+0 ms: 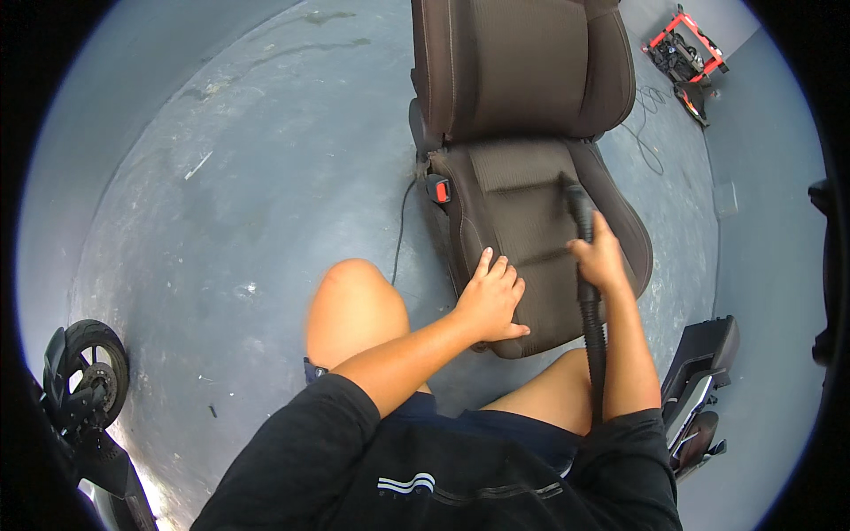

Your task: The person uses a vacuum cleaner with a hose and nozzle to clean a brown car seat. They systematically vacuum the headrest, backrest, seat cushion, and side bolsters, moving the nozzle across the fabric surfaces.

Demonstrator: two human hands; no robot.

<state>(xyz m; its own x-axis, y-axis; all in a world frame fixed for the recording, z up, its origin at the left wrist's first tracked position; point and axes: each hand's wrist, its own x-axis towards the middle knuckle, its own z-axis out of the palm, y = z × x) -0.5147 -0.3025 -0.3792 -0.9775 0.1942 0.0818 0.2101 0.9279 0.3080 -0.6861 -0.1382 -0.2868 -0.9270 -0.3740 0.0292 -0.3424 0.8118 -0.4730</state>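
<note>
A dark brown fabric car seat (531, 208) stands on the floor in front of me, its backrest upright at the far side. My right hand (601, 257) is wrapped round a black vacuum hose (591, 323). The nozzle (571, 188) at its far end points onto the seat cushion, toward the backrest, and looks slightly blurred. My left hand (493, 299) lies with fingers spread on the near left edge of the cushion. A seat belt buckle (438, 188) with a red button sits at the seat's left side.
A motorcycle wheel (93, 372) stands at the lower left. Black interior panels (704, 372) lean by the right wall. A red-framed rack (686, 49) is at the far right corner, with a thin cable (651, 133) on the grey floor (257, 168). Another cable (400, 230) runs beside the seat.
</note>
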